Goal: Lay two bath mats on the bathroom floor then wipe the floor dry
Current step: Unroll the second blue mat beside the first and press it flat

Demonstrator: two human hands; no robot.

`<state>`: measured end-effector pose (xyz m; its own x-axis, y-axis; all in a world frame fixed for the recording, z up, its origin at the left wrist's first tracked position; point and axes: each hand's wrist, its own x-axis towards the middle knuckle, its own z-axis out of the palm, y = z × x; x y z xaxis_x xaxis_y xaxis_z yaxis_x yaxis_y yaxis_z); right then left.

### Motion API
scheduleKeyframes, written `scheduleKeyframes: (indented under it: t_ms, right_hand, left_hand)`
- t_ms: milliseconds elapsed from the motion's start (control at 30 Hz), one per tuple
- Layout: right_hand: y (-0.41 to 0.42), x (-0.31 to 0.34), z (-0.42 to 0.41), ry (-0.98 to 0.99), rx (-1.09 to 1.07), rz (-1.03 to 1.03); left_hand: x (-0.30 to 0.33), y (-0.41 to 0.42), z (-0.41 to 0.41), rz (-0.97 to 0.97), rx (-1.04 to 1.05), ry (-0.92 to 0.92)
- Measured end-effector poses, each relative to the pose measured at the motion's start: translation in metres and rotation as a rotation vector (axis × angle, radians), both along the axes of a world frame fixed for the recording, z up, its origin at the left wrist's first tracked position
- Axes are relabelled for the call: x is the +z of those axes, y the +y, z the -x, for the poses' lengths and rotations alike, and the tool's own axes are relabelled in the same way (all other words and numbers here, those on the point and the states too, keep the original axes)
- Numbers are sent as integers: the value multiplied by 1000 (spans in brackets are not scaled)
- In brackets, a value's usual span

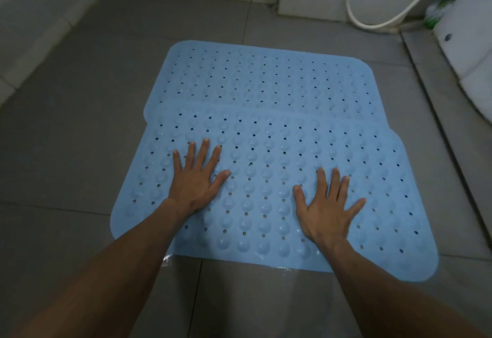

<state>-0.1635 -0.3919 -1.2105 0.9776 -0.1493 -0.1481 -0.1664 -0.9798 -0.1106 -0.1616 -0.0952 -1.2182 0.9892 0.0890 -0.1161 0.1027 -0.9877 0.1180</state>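
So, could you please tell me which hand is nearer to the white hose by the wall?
The right hand, pressed flat on the near mat toward its right side, is nearer the white hose at upper right. The left hand lies flat farther left.

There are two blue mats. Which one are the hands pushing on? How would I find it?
Start at the grey tiled floor, where two blue mats lie side by side. The near mat is the closer one, its far edge overlapping the far mat. Only it has the left hand and right hand flat on it.
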Motion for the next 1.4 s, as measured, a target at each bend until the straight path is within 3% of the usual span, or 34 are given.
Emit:
scheduleKeyframes:
  t_ms: [167,333,533,1400]
  right_hand:
    - [-16,15,37,99,33,23]
    - [-27,46,-17,2,47,-36]
    - [-28,10,-51,77,110,-19]
    - [-24,4,10,79,94,1]
  left_hand:
    - [5,-16,52,-15,18,9]
    - [33,-25,14,16,89,-89]
    - [7,-18,-20,15,48,49]
    - [3,-11,39,-11,13,-9]
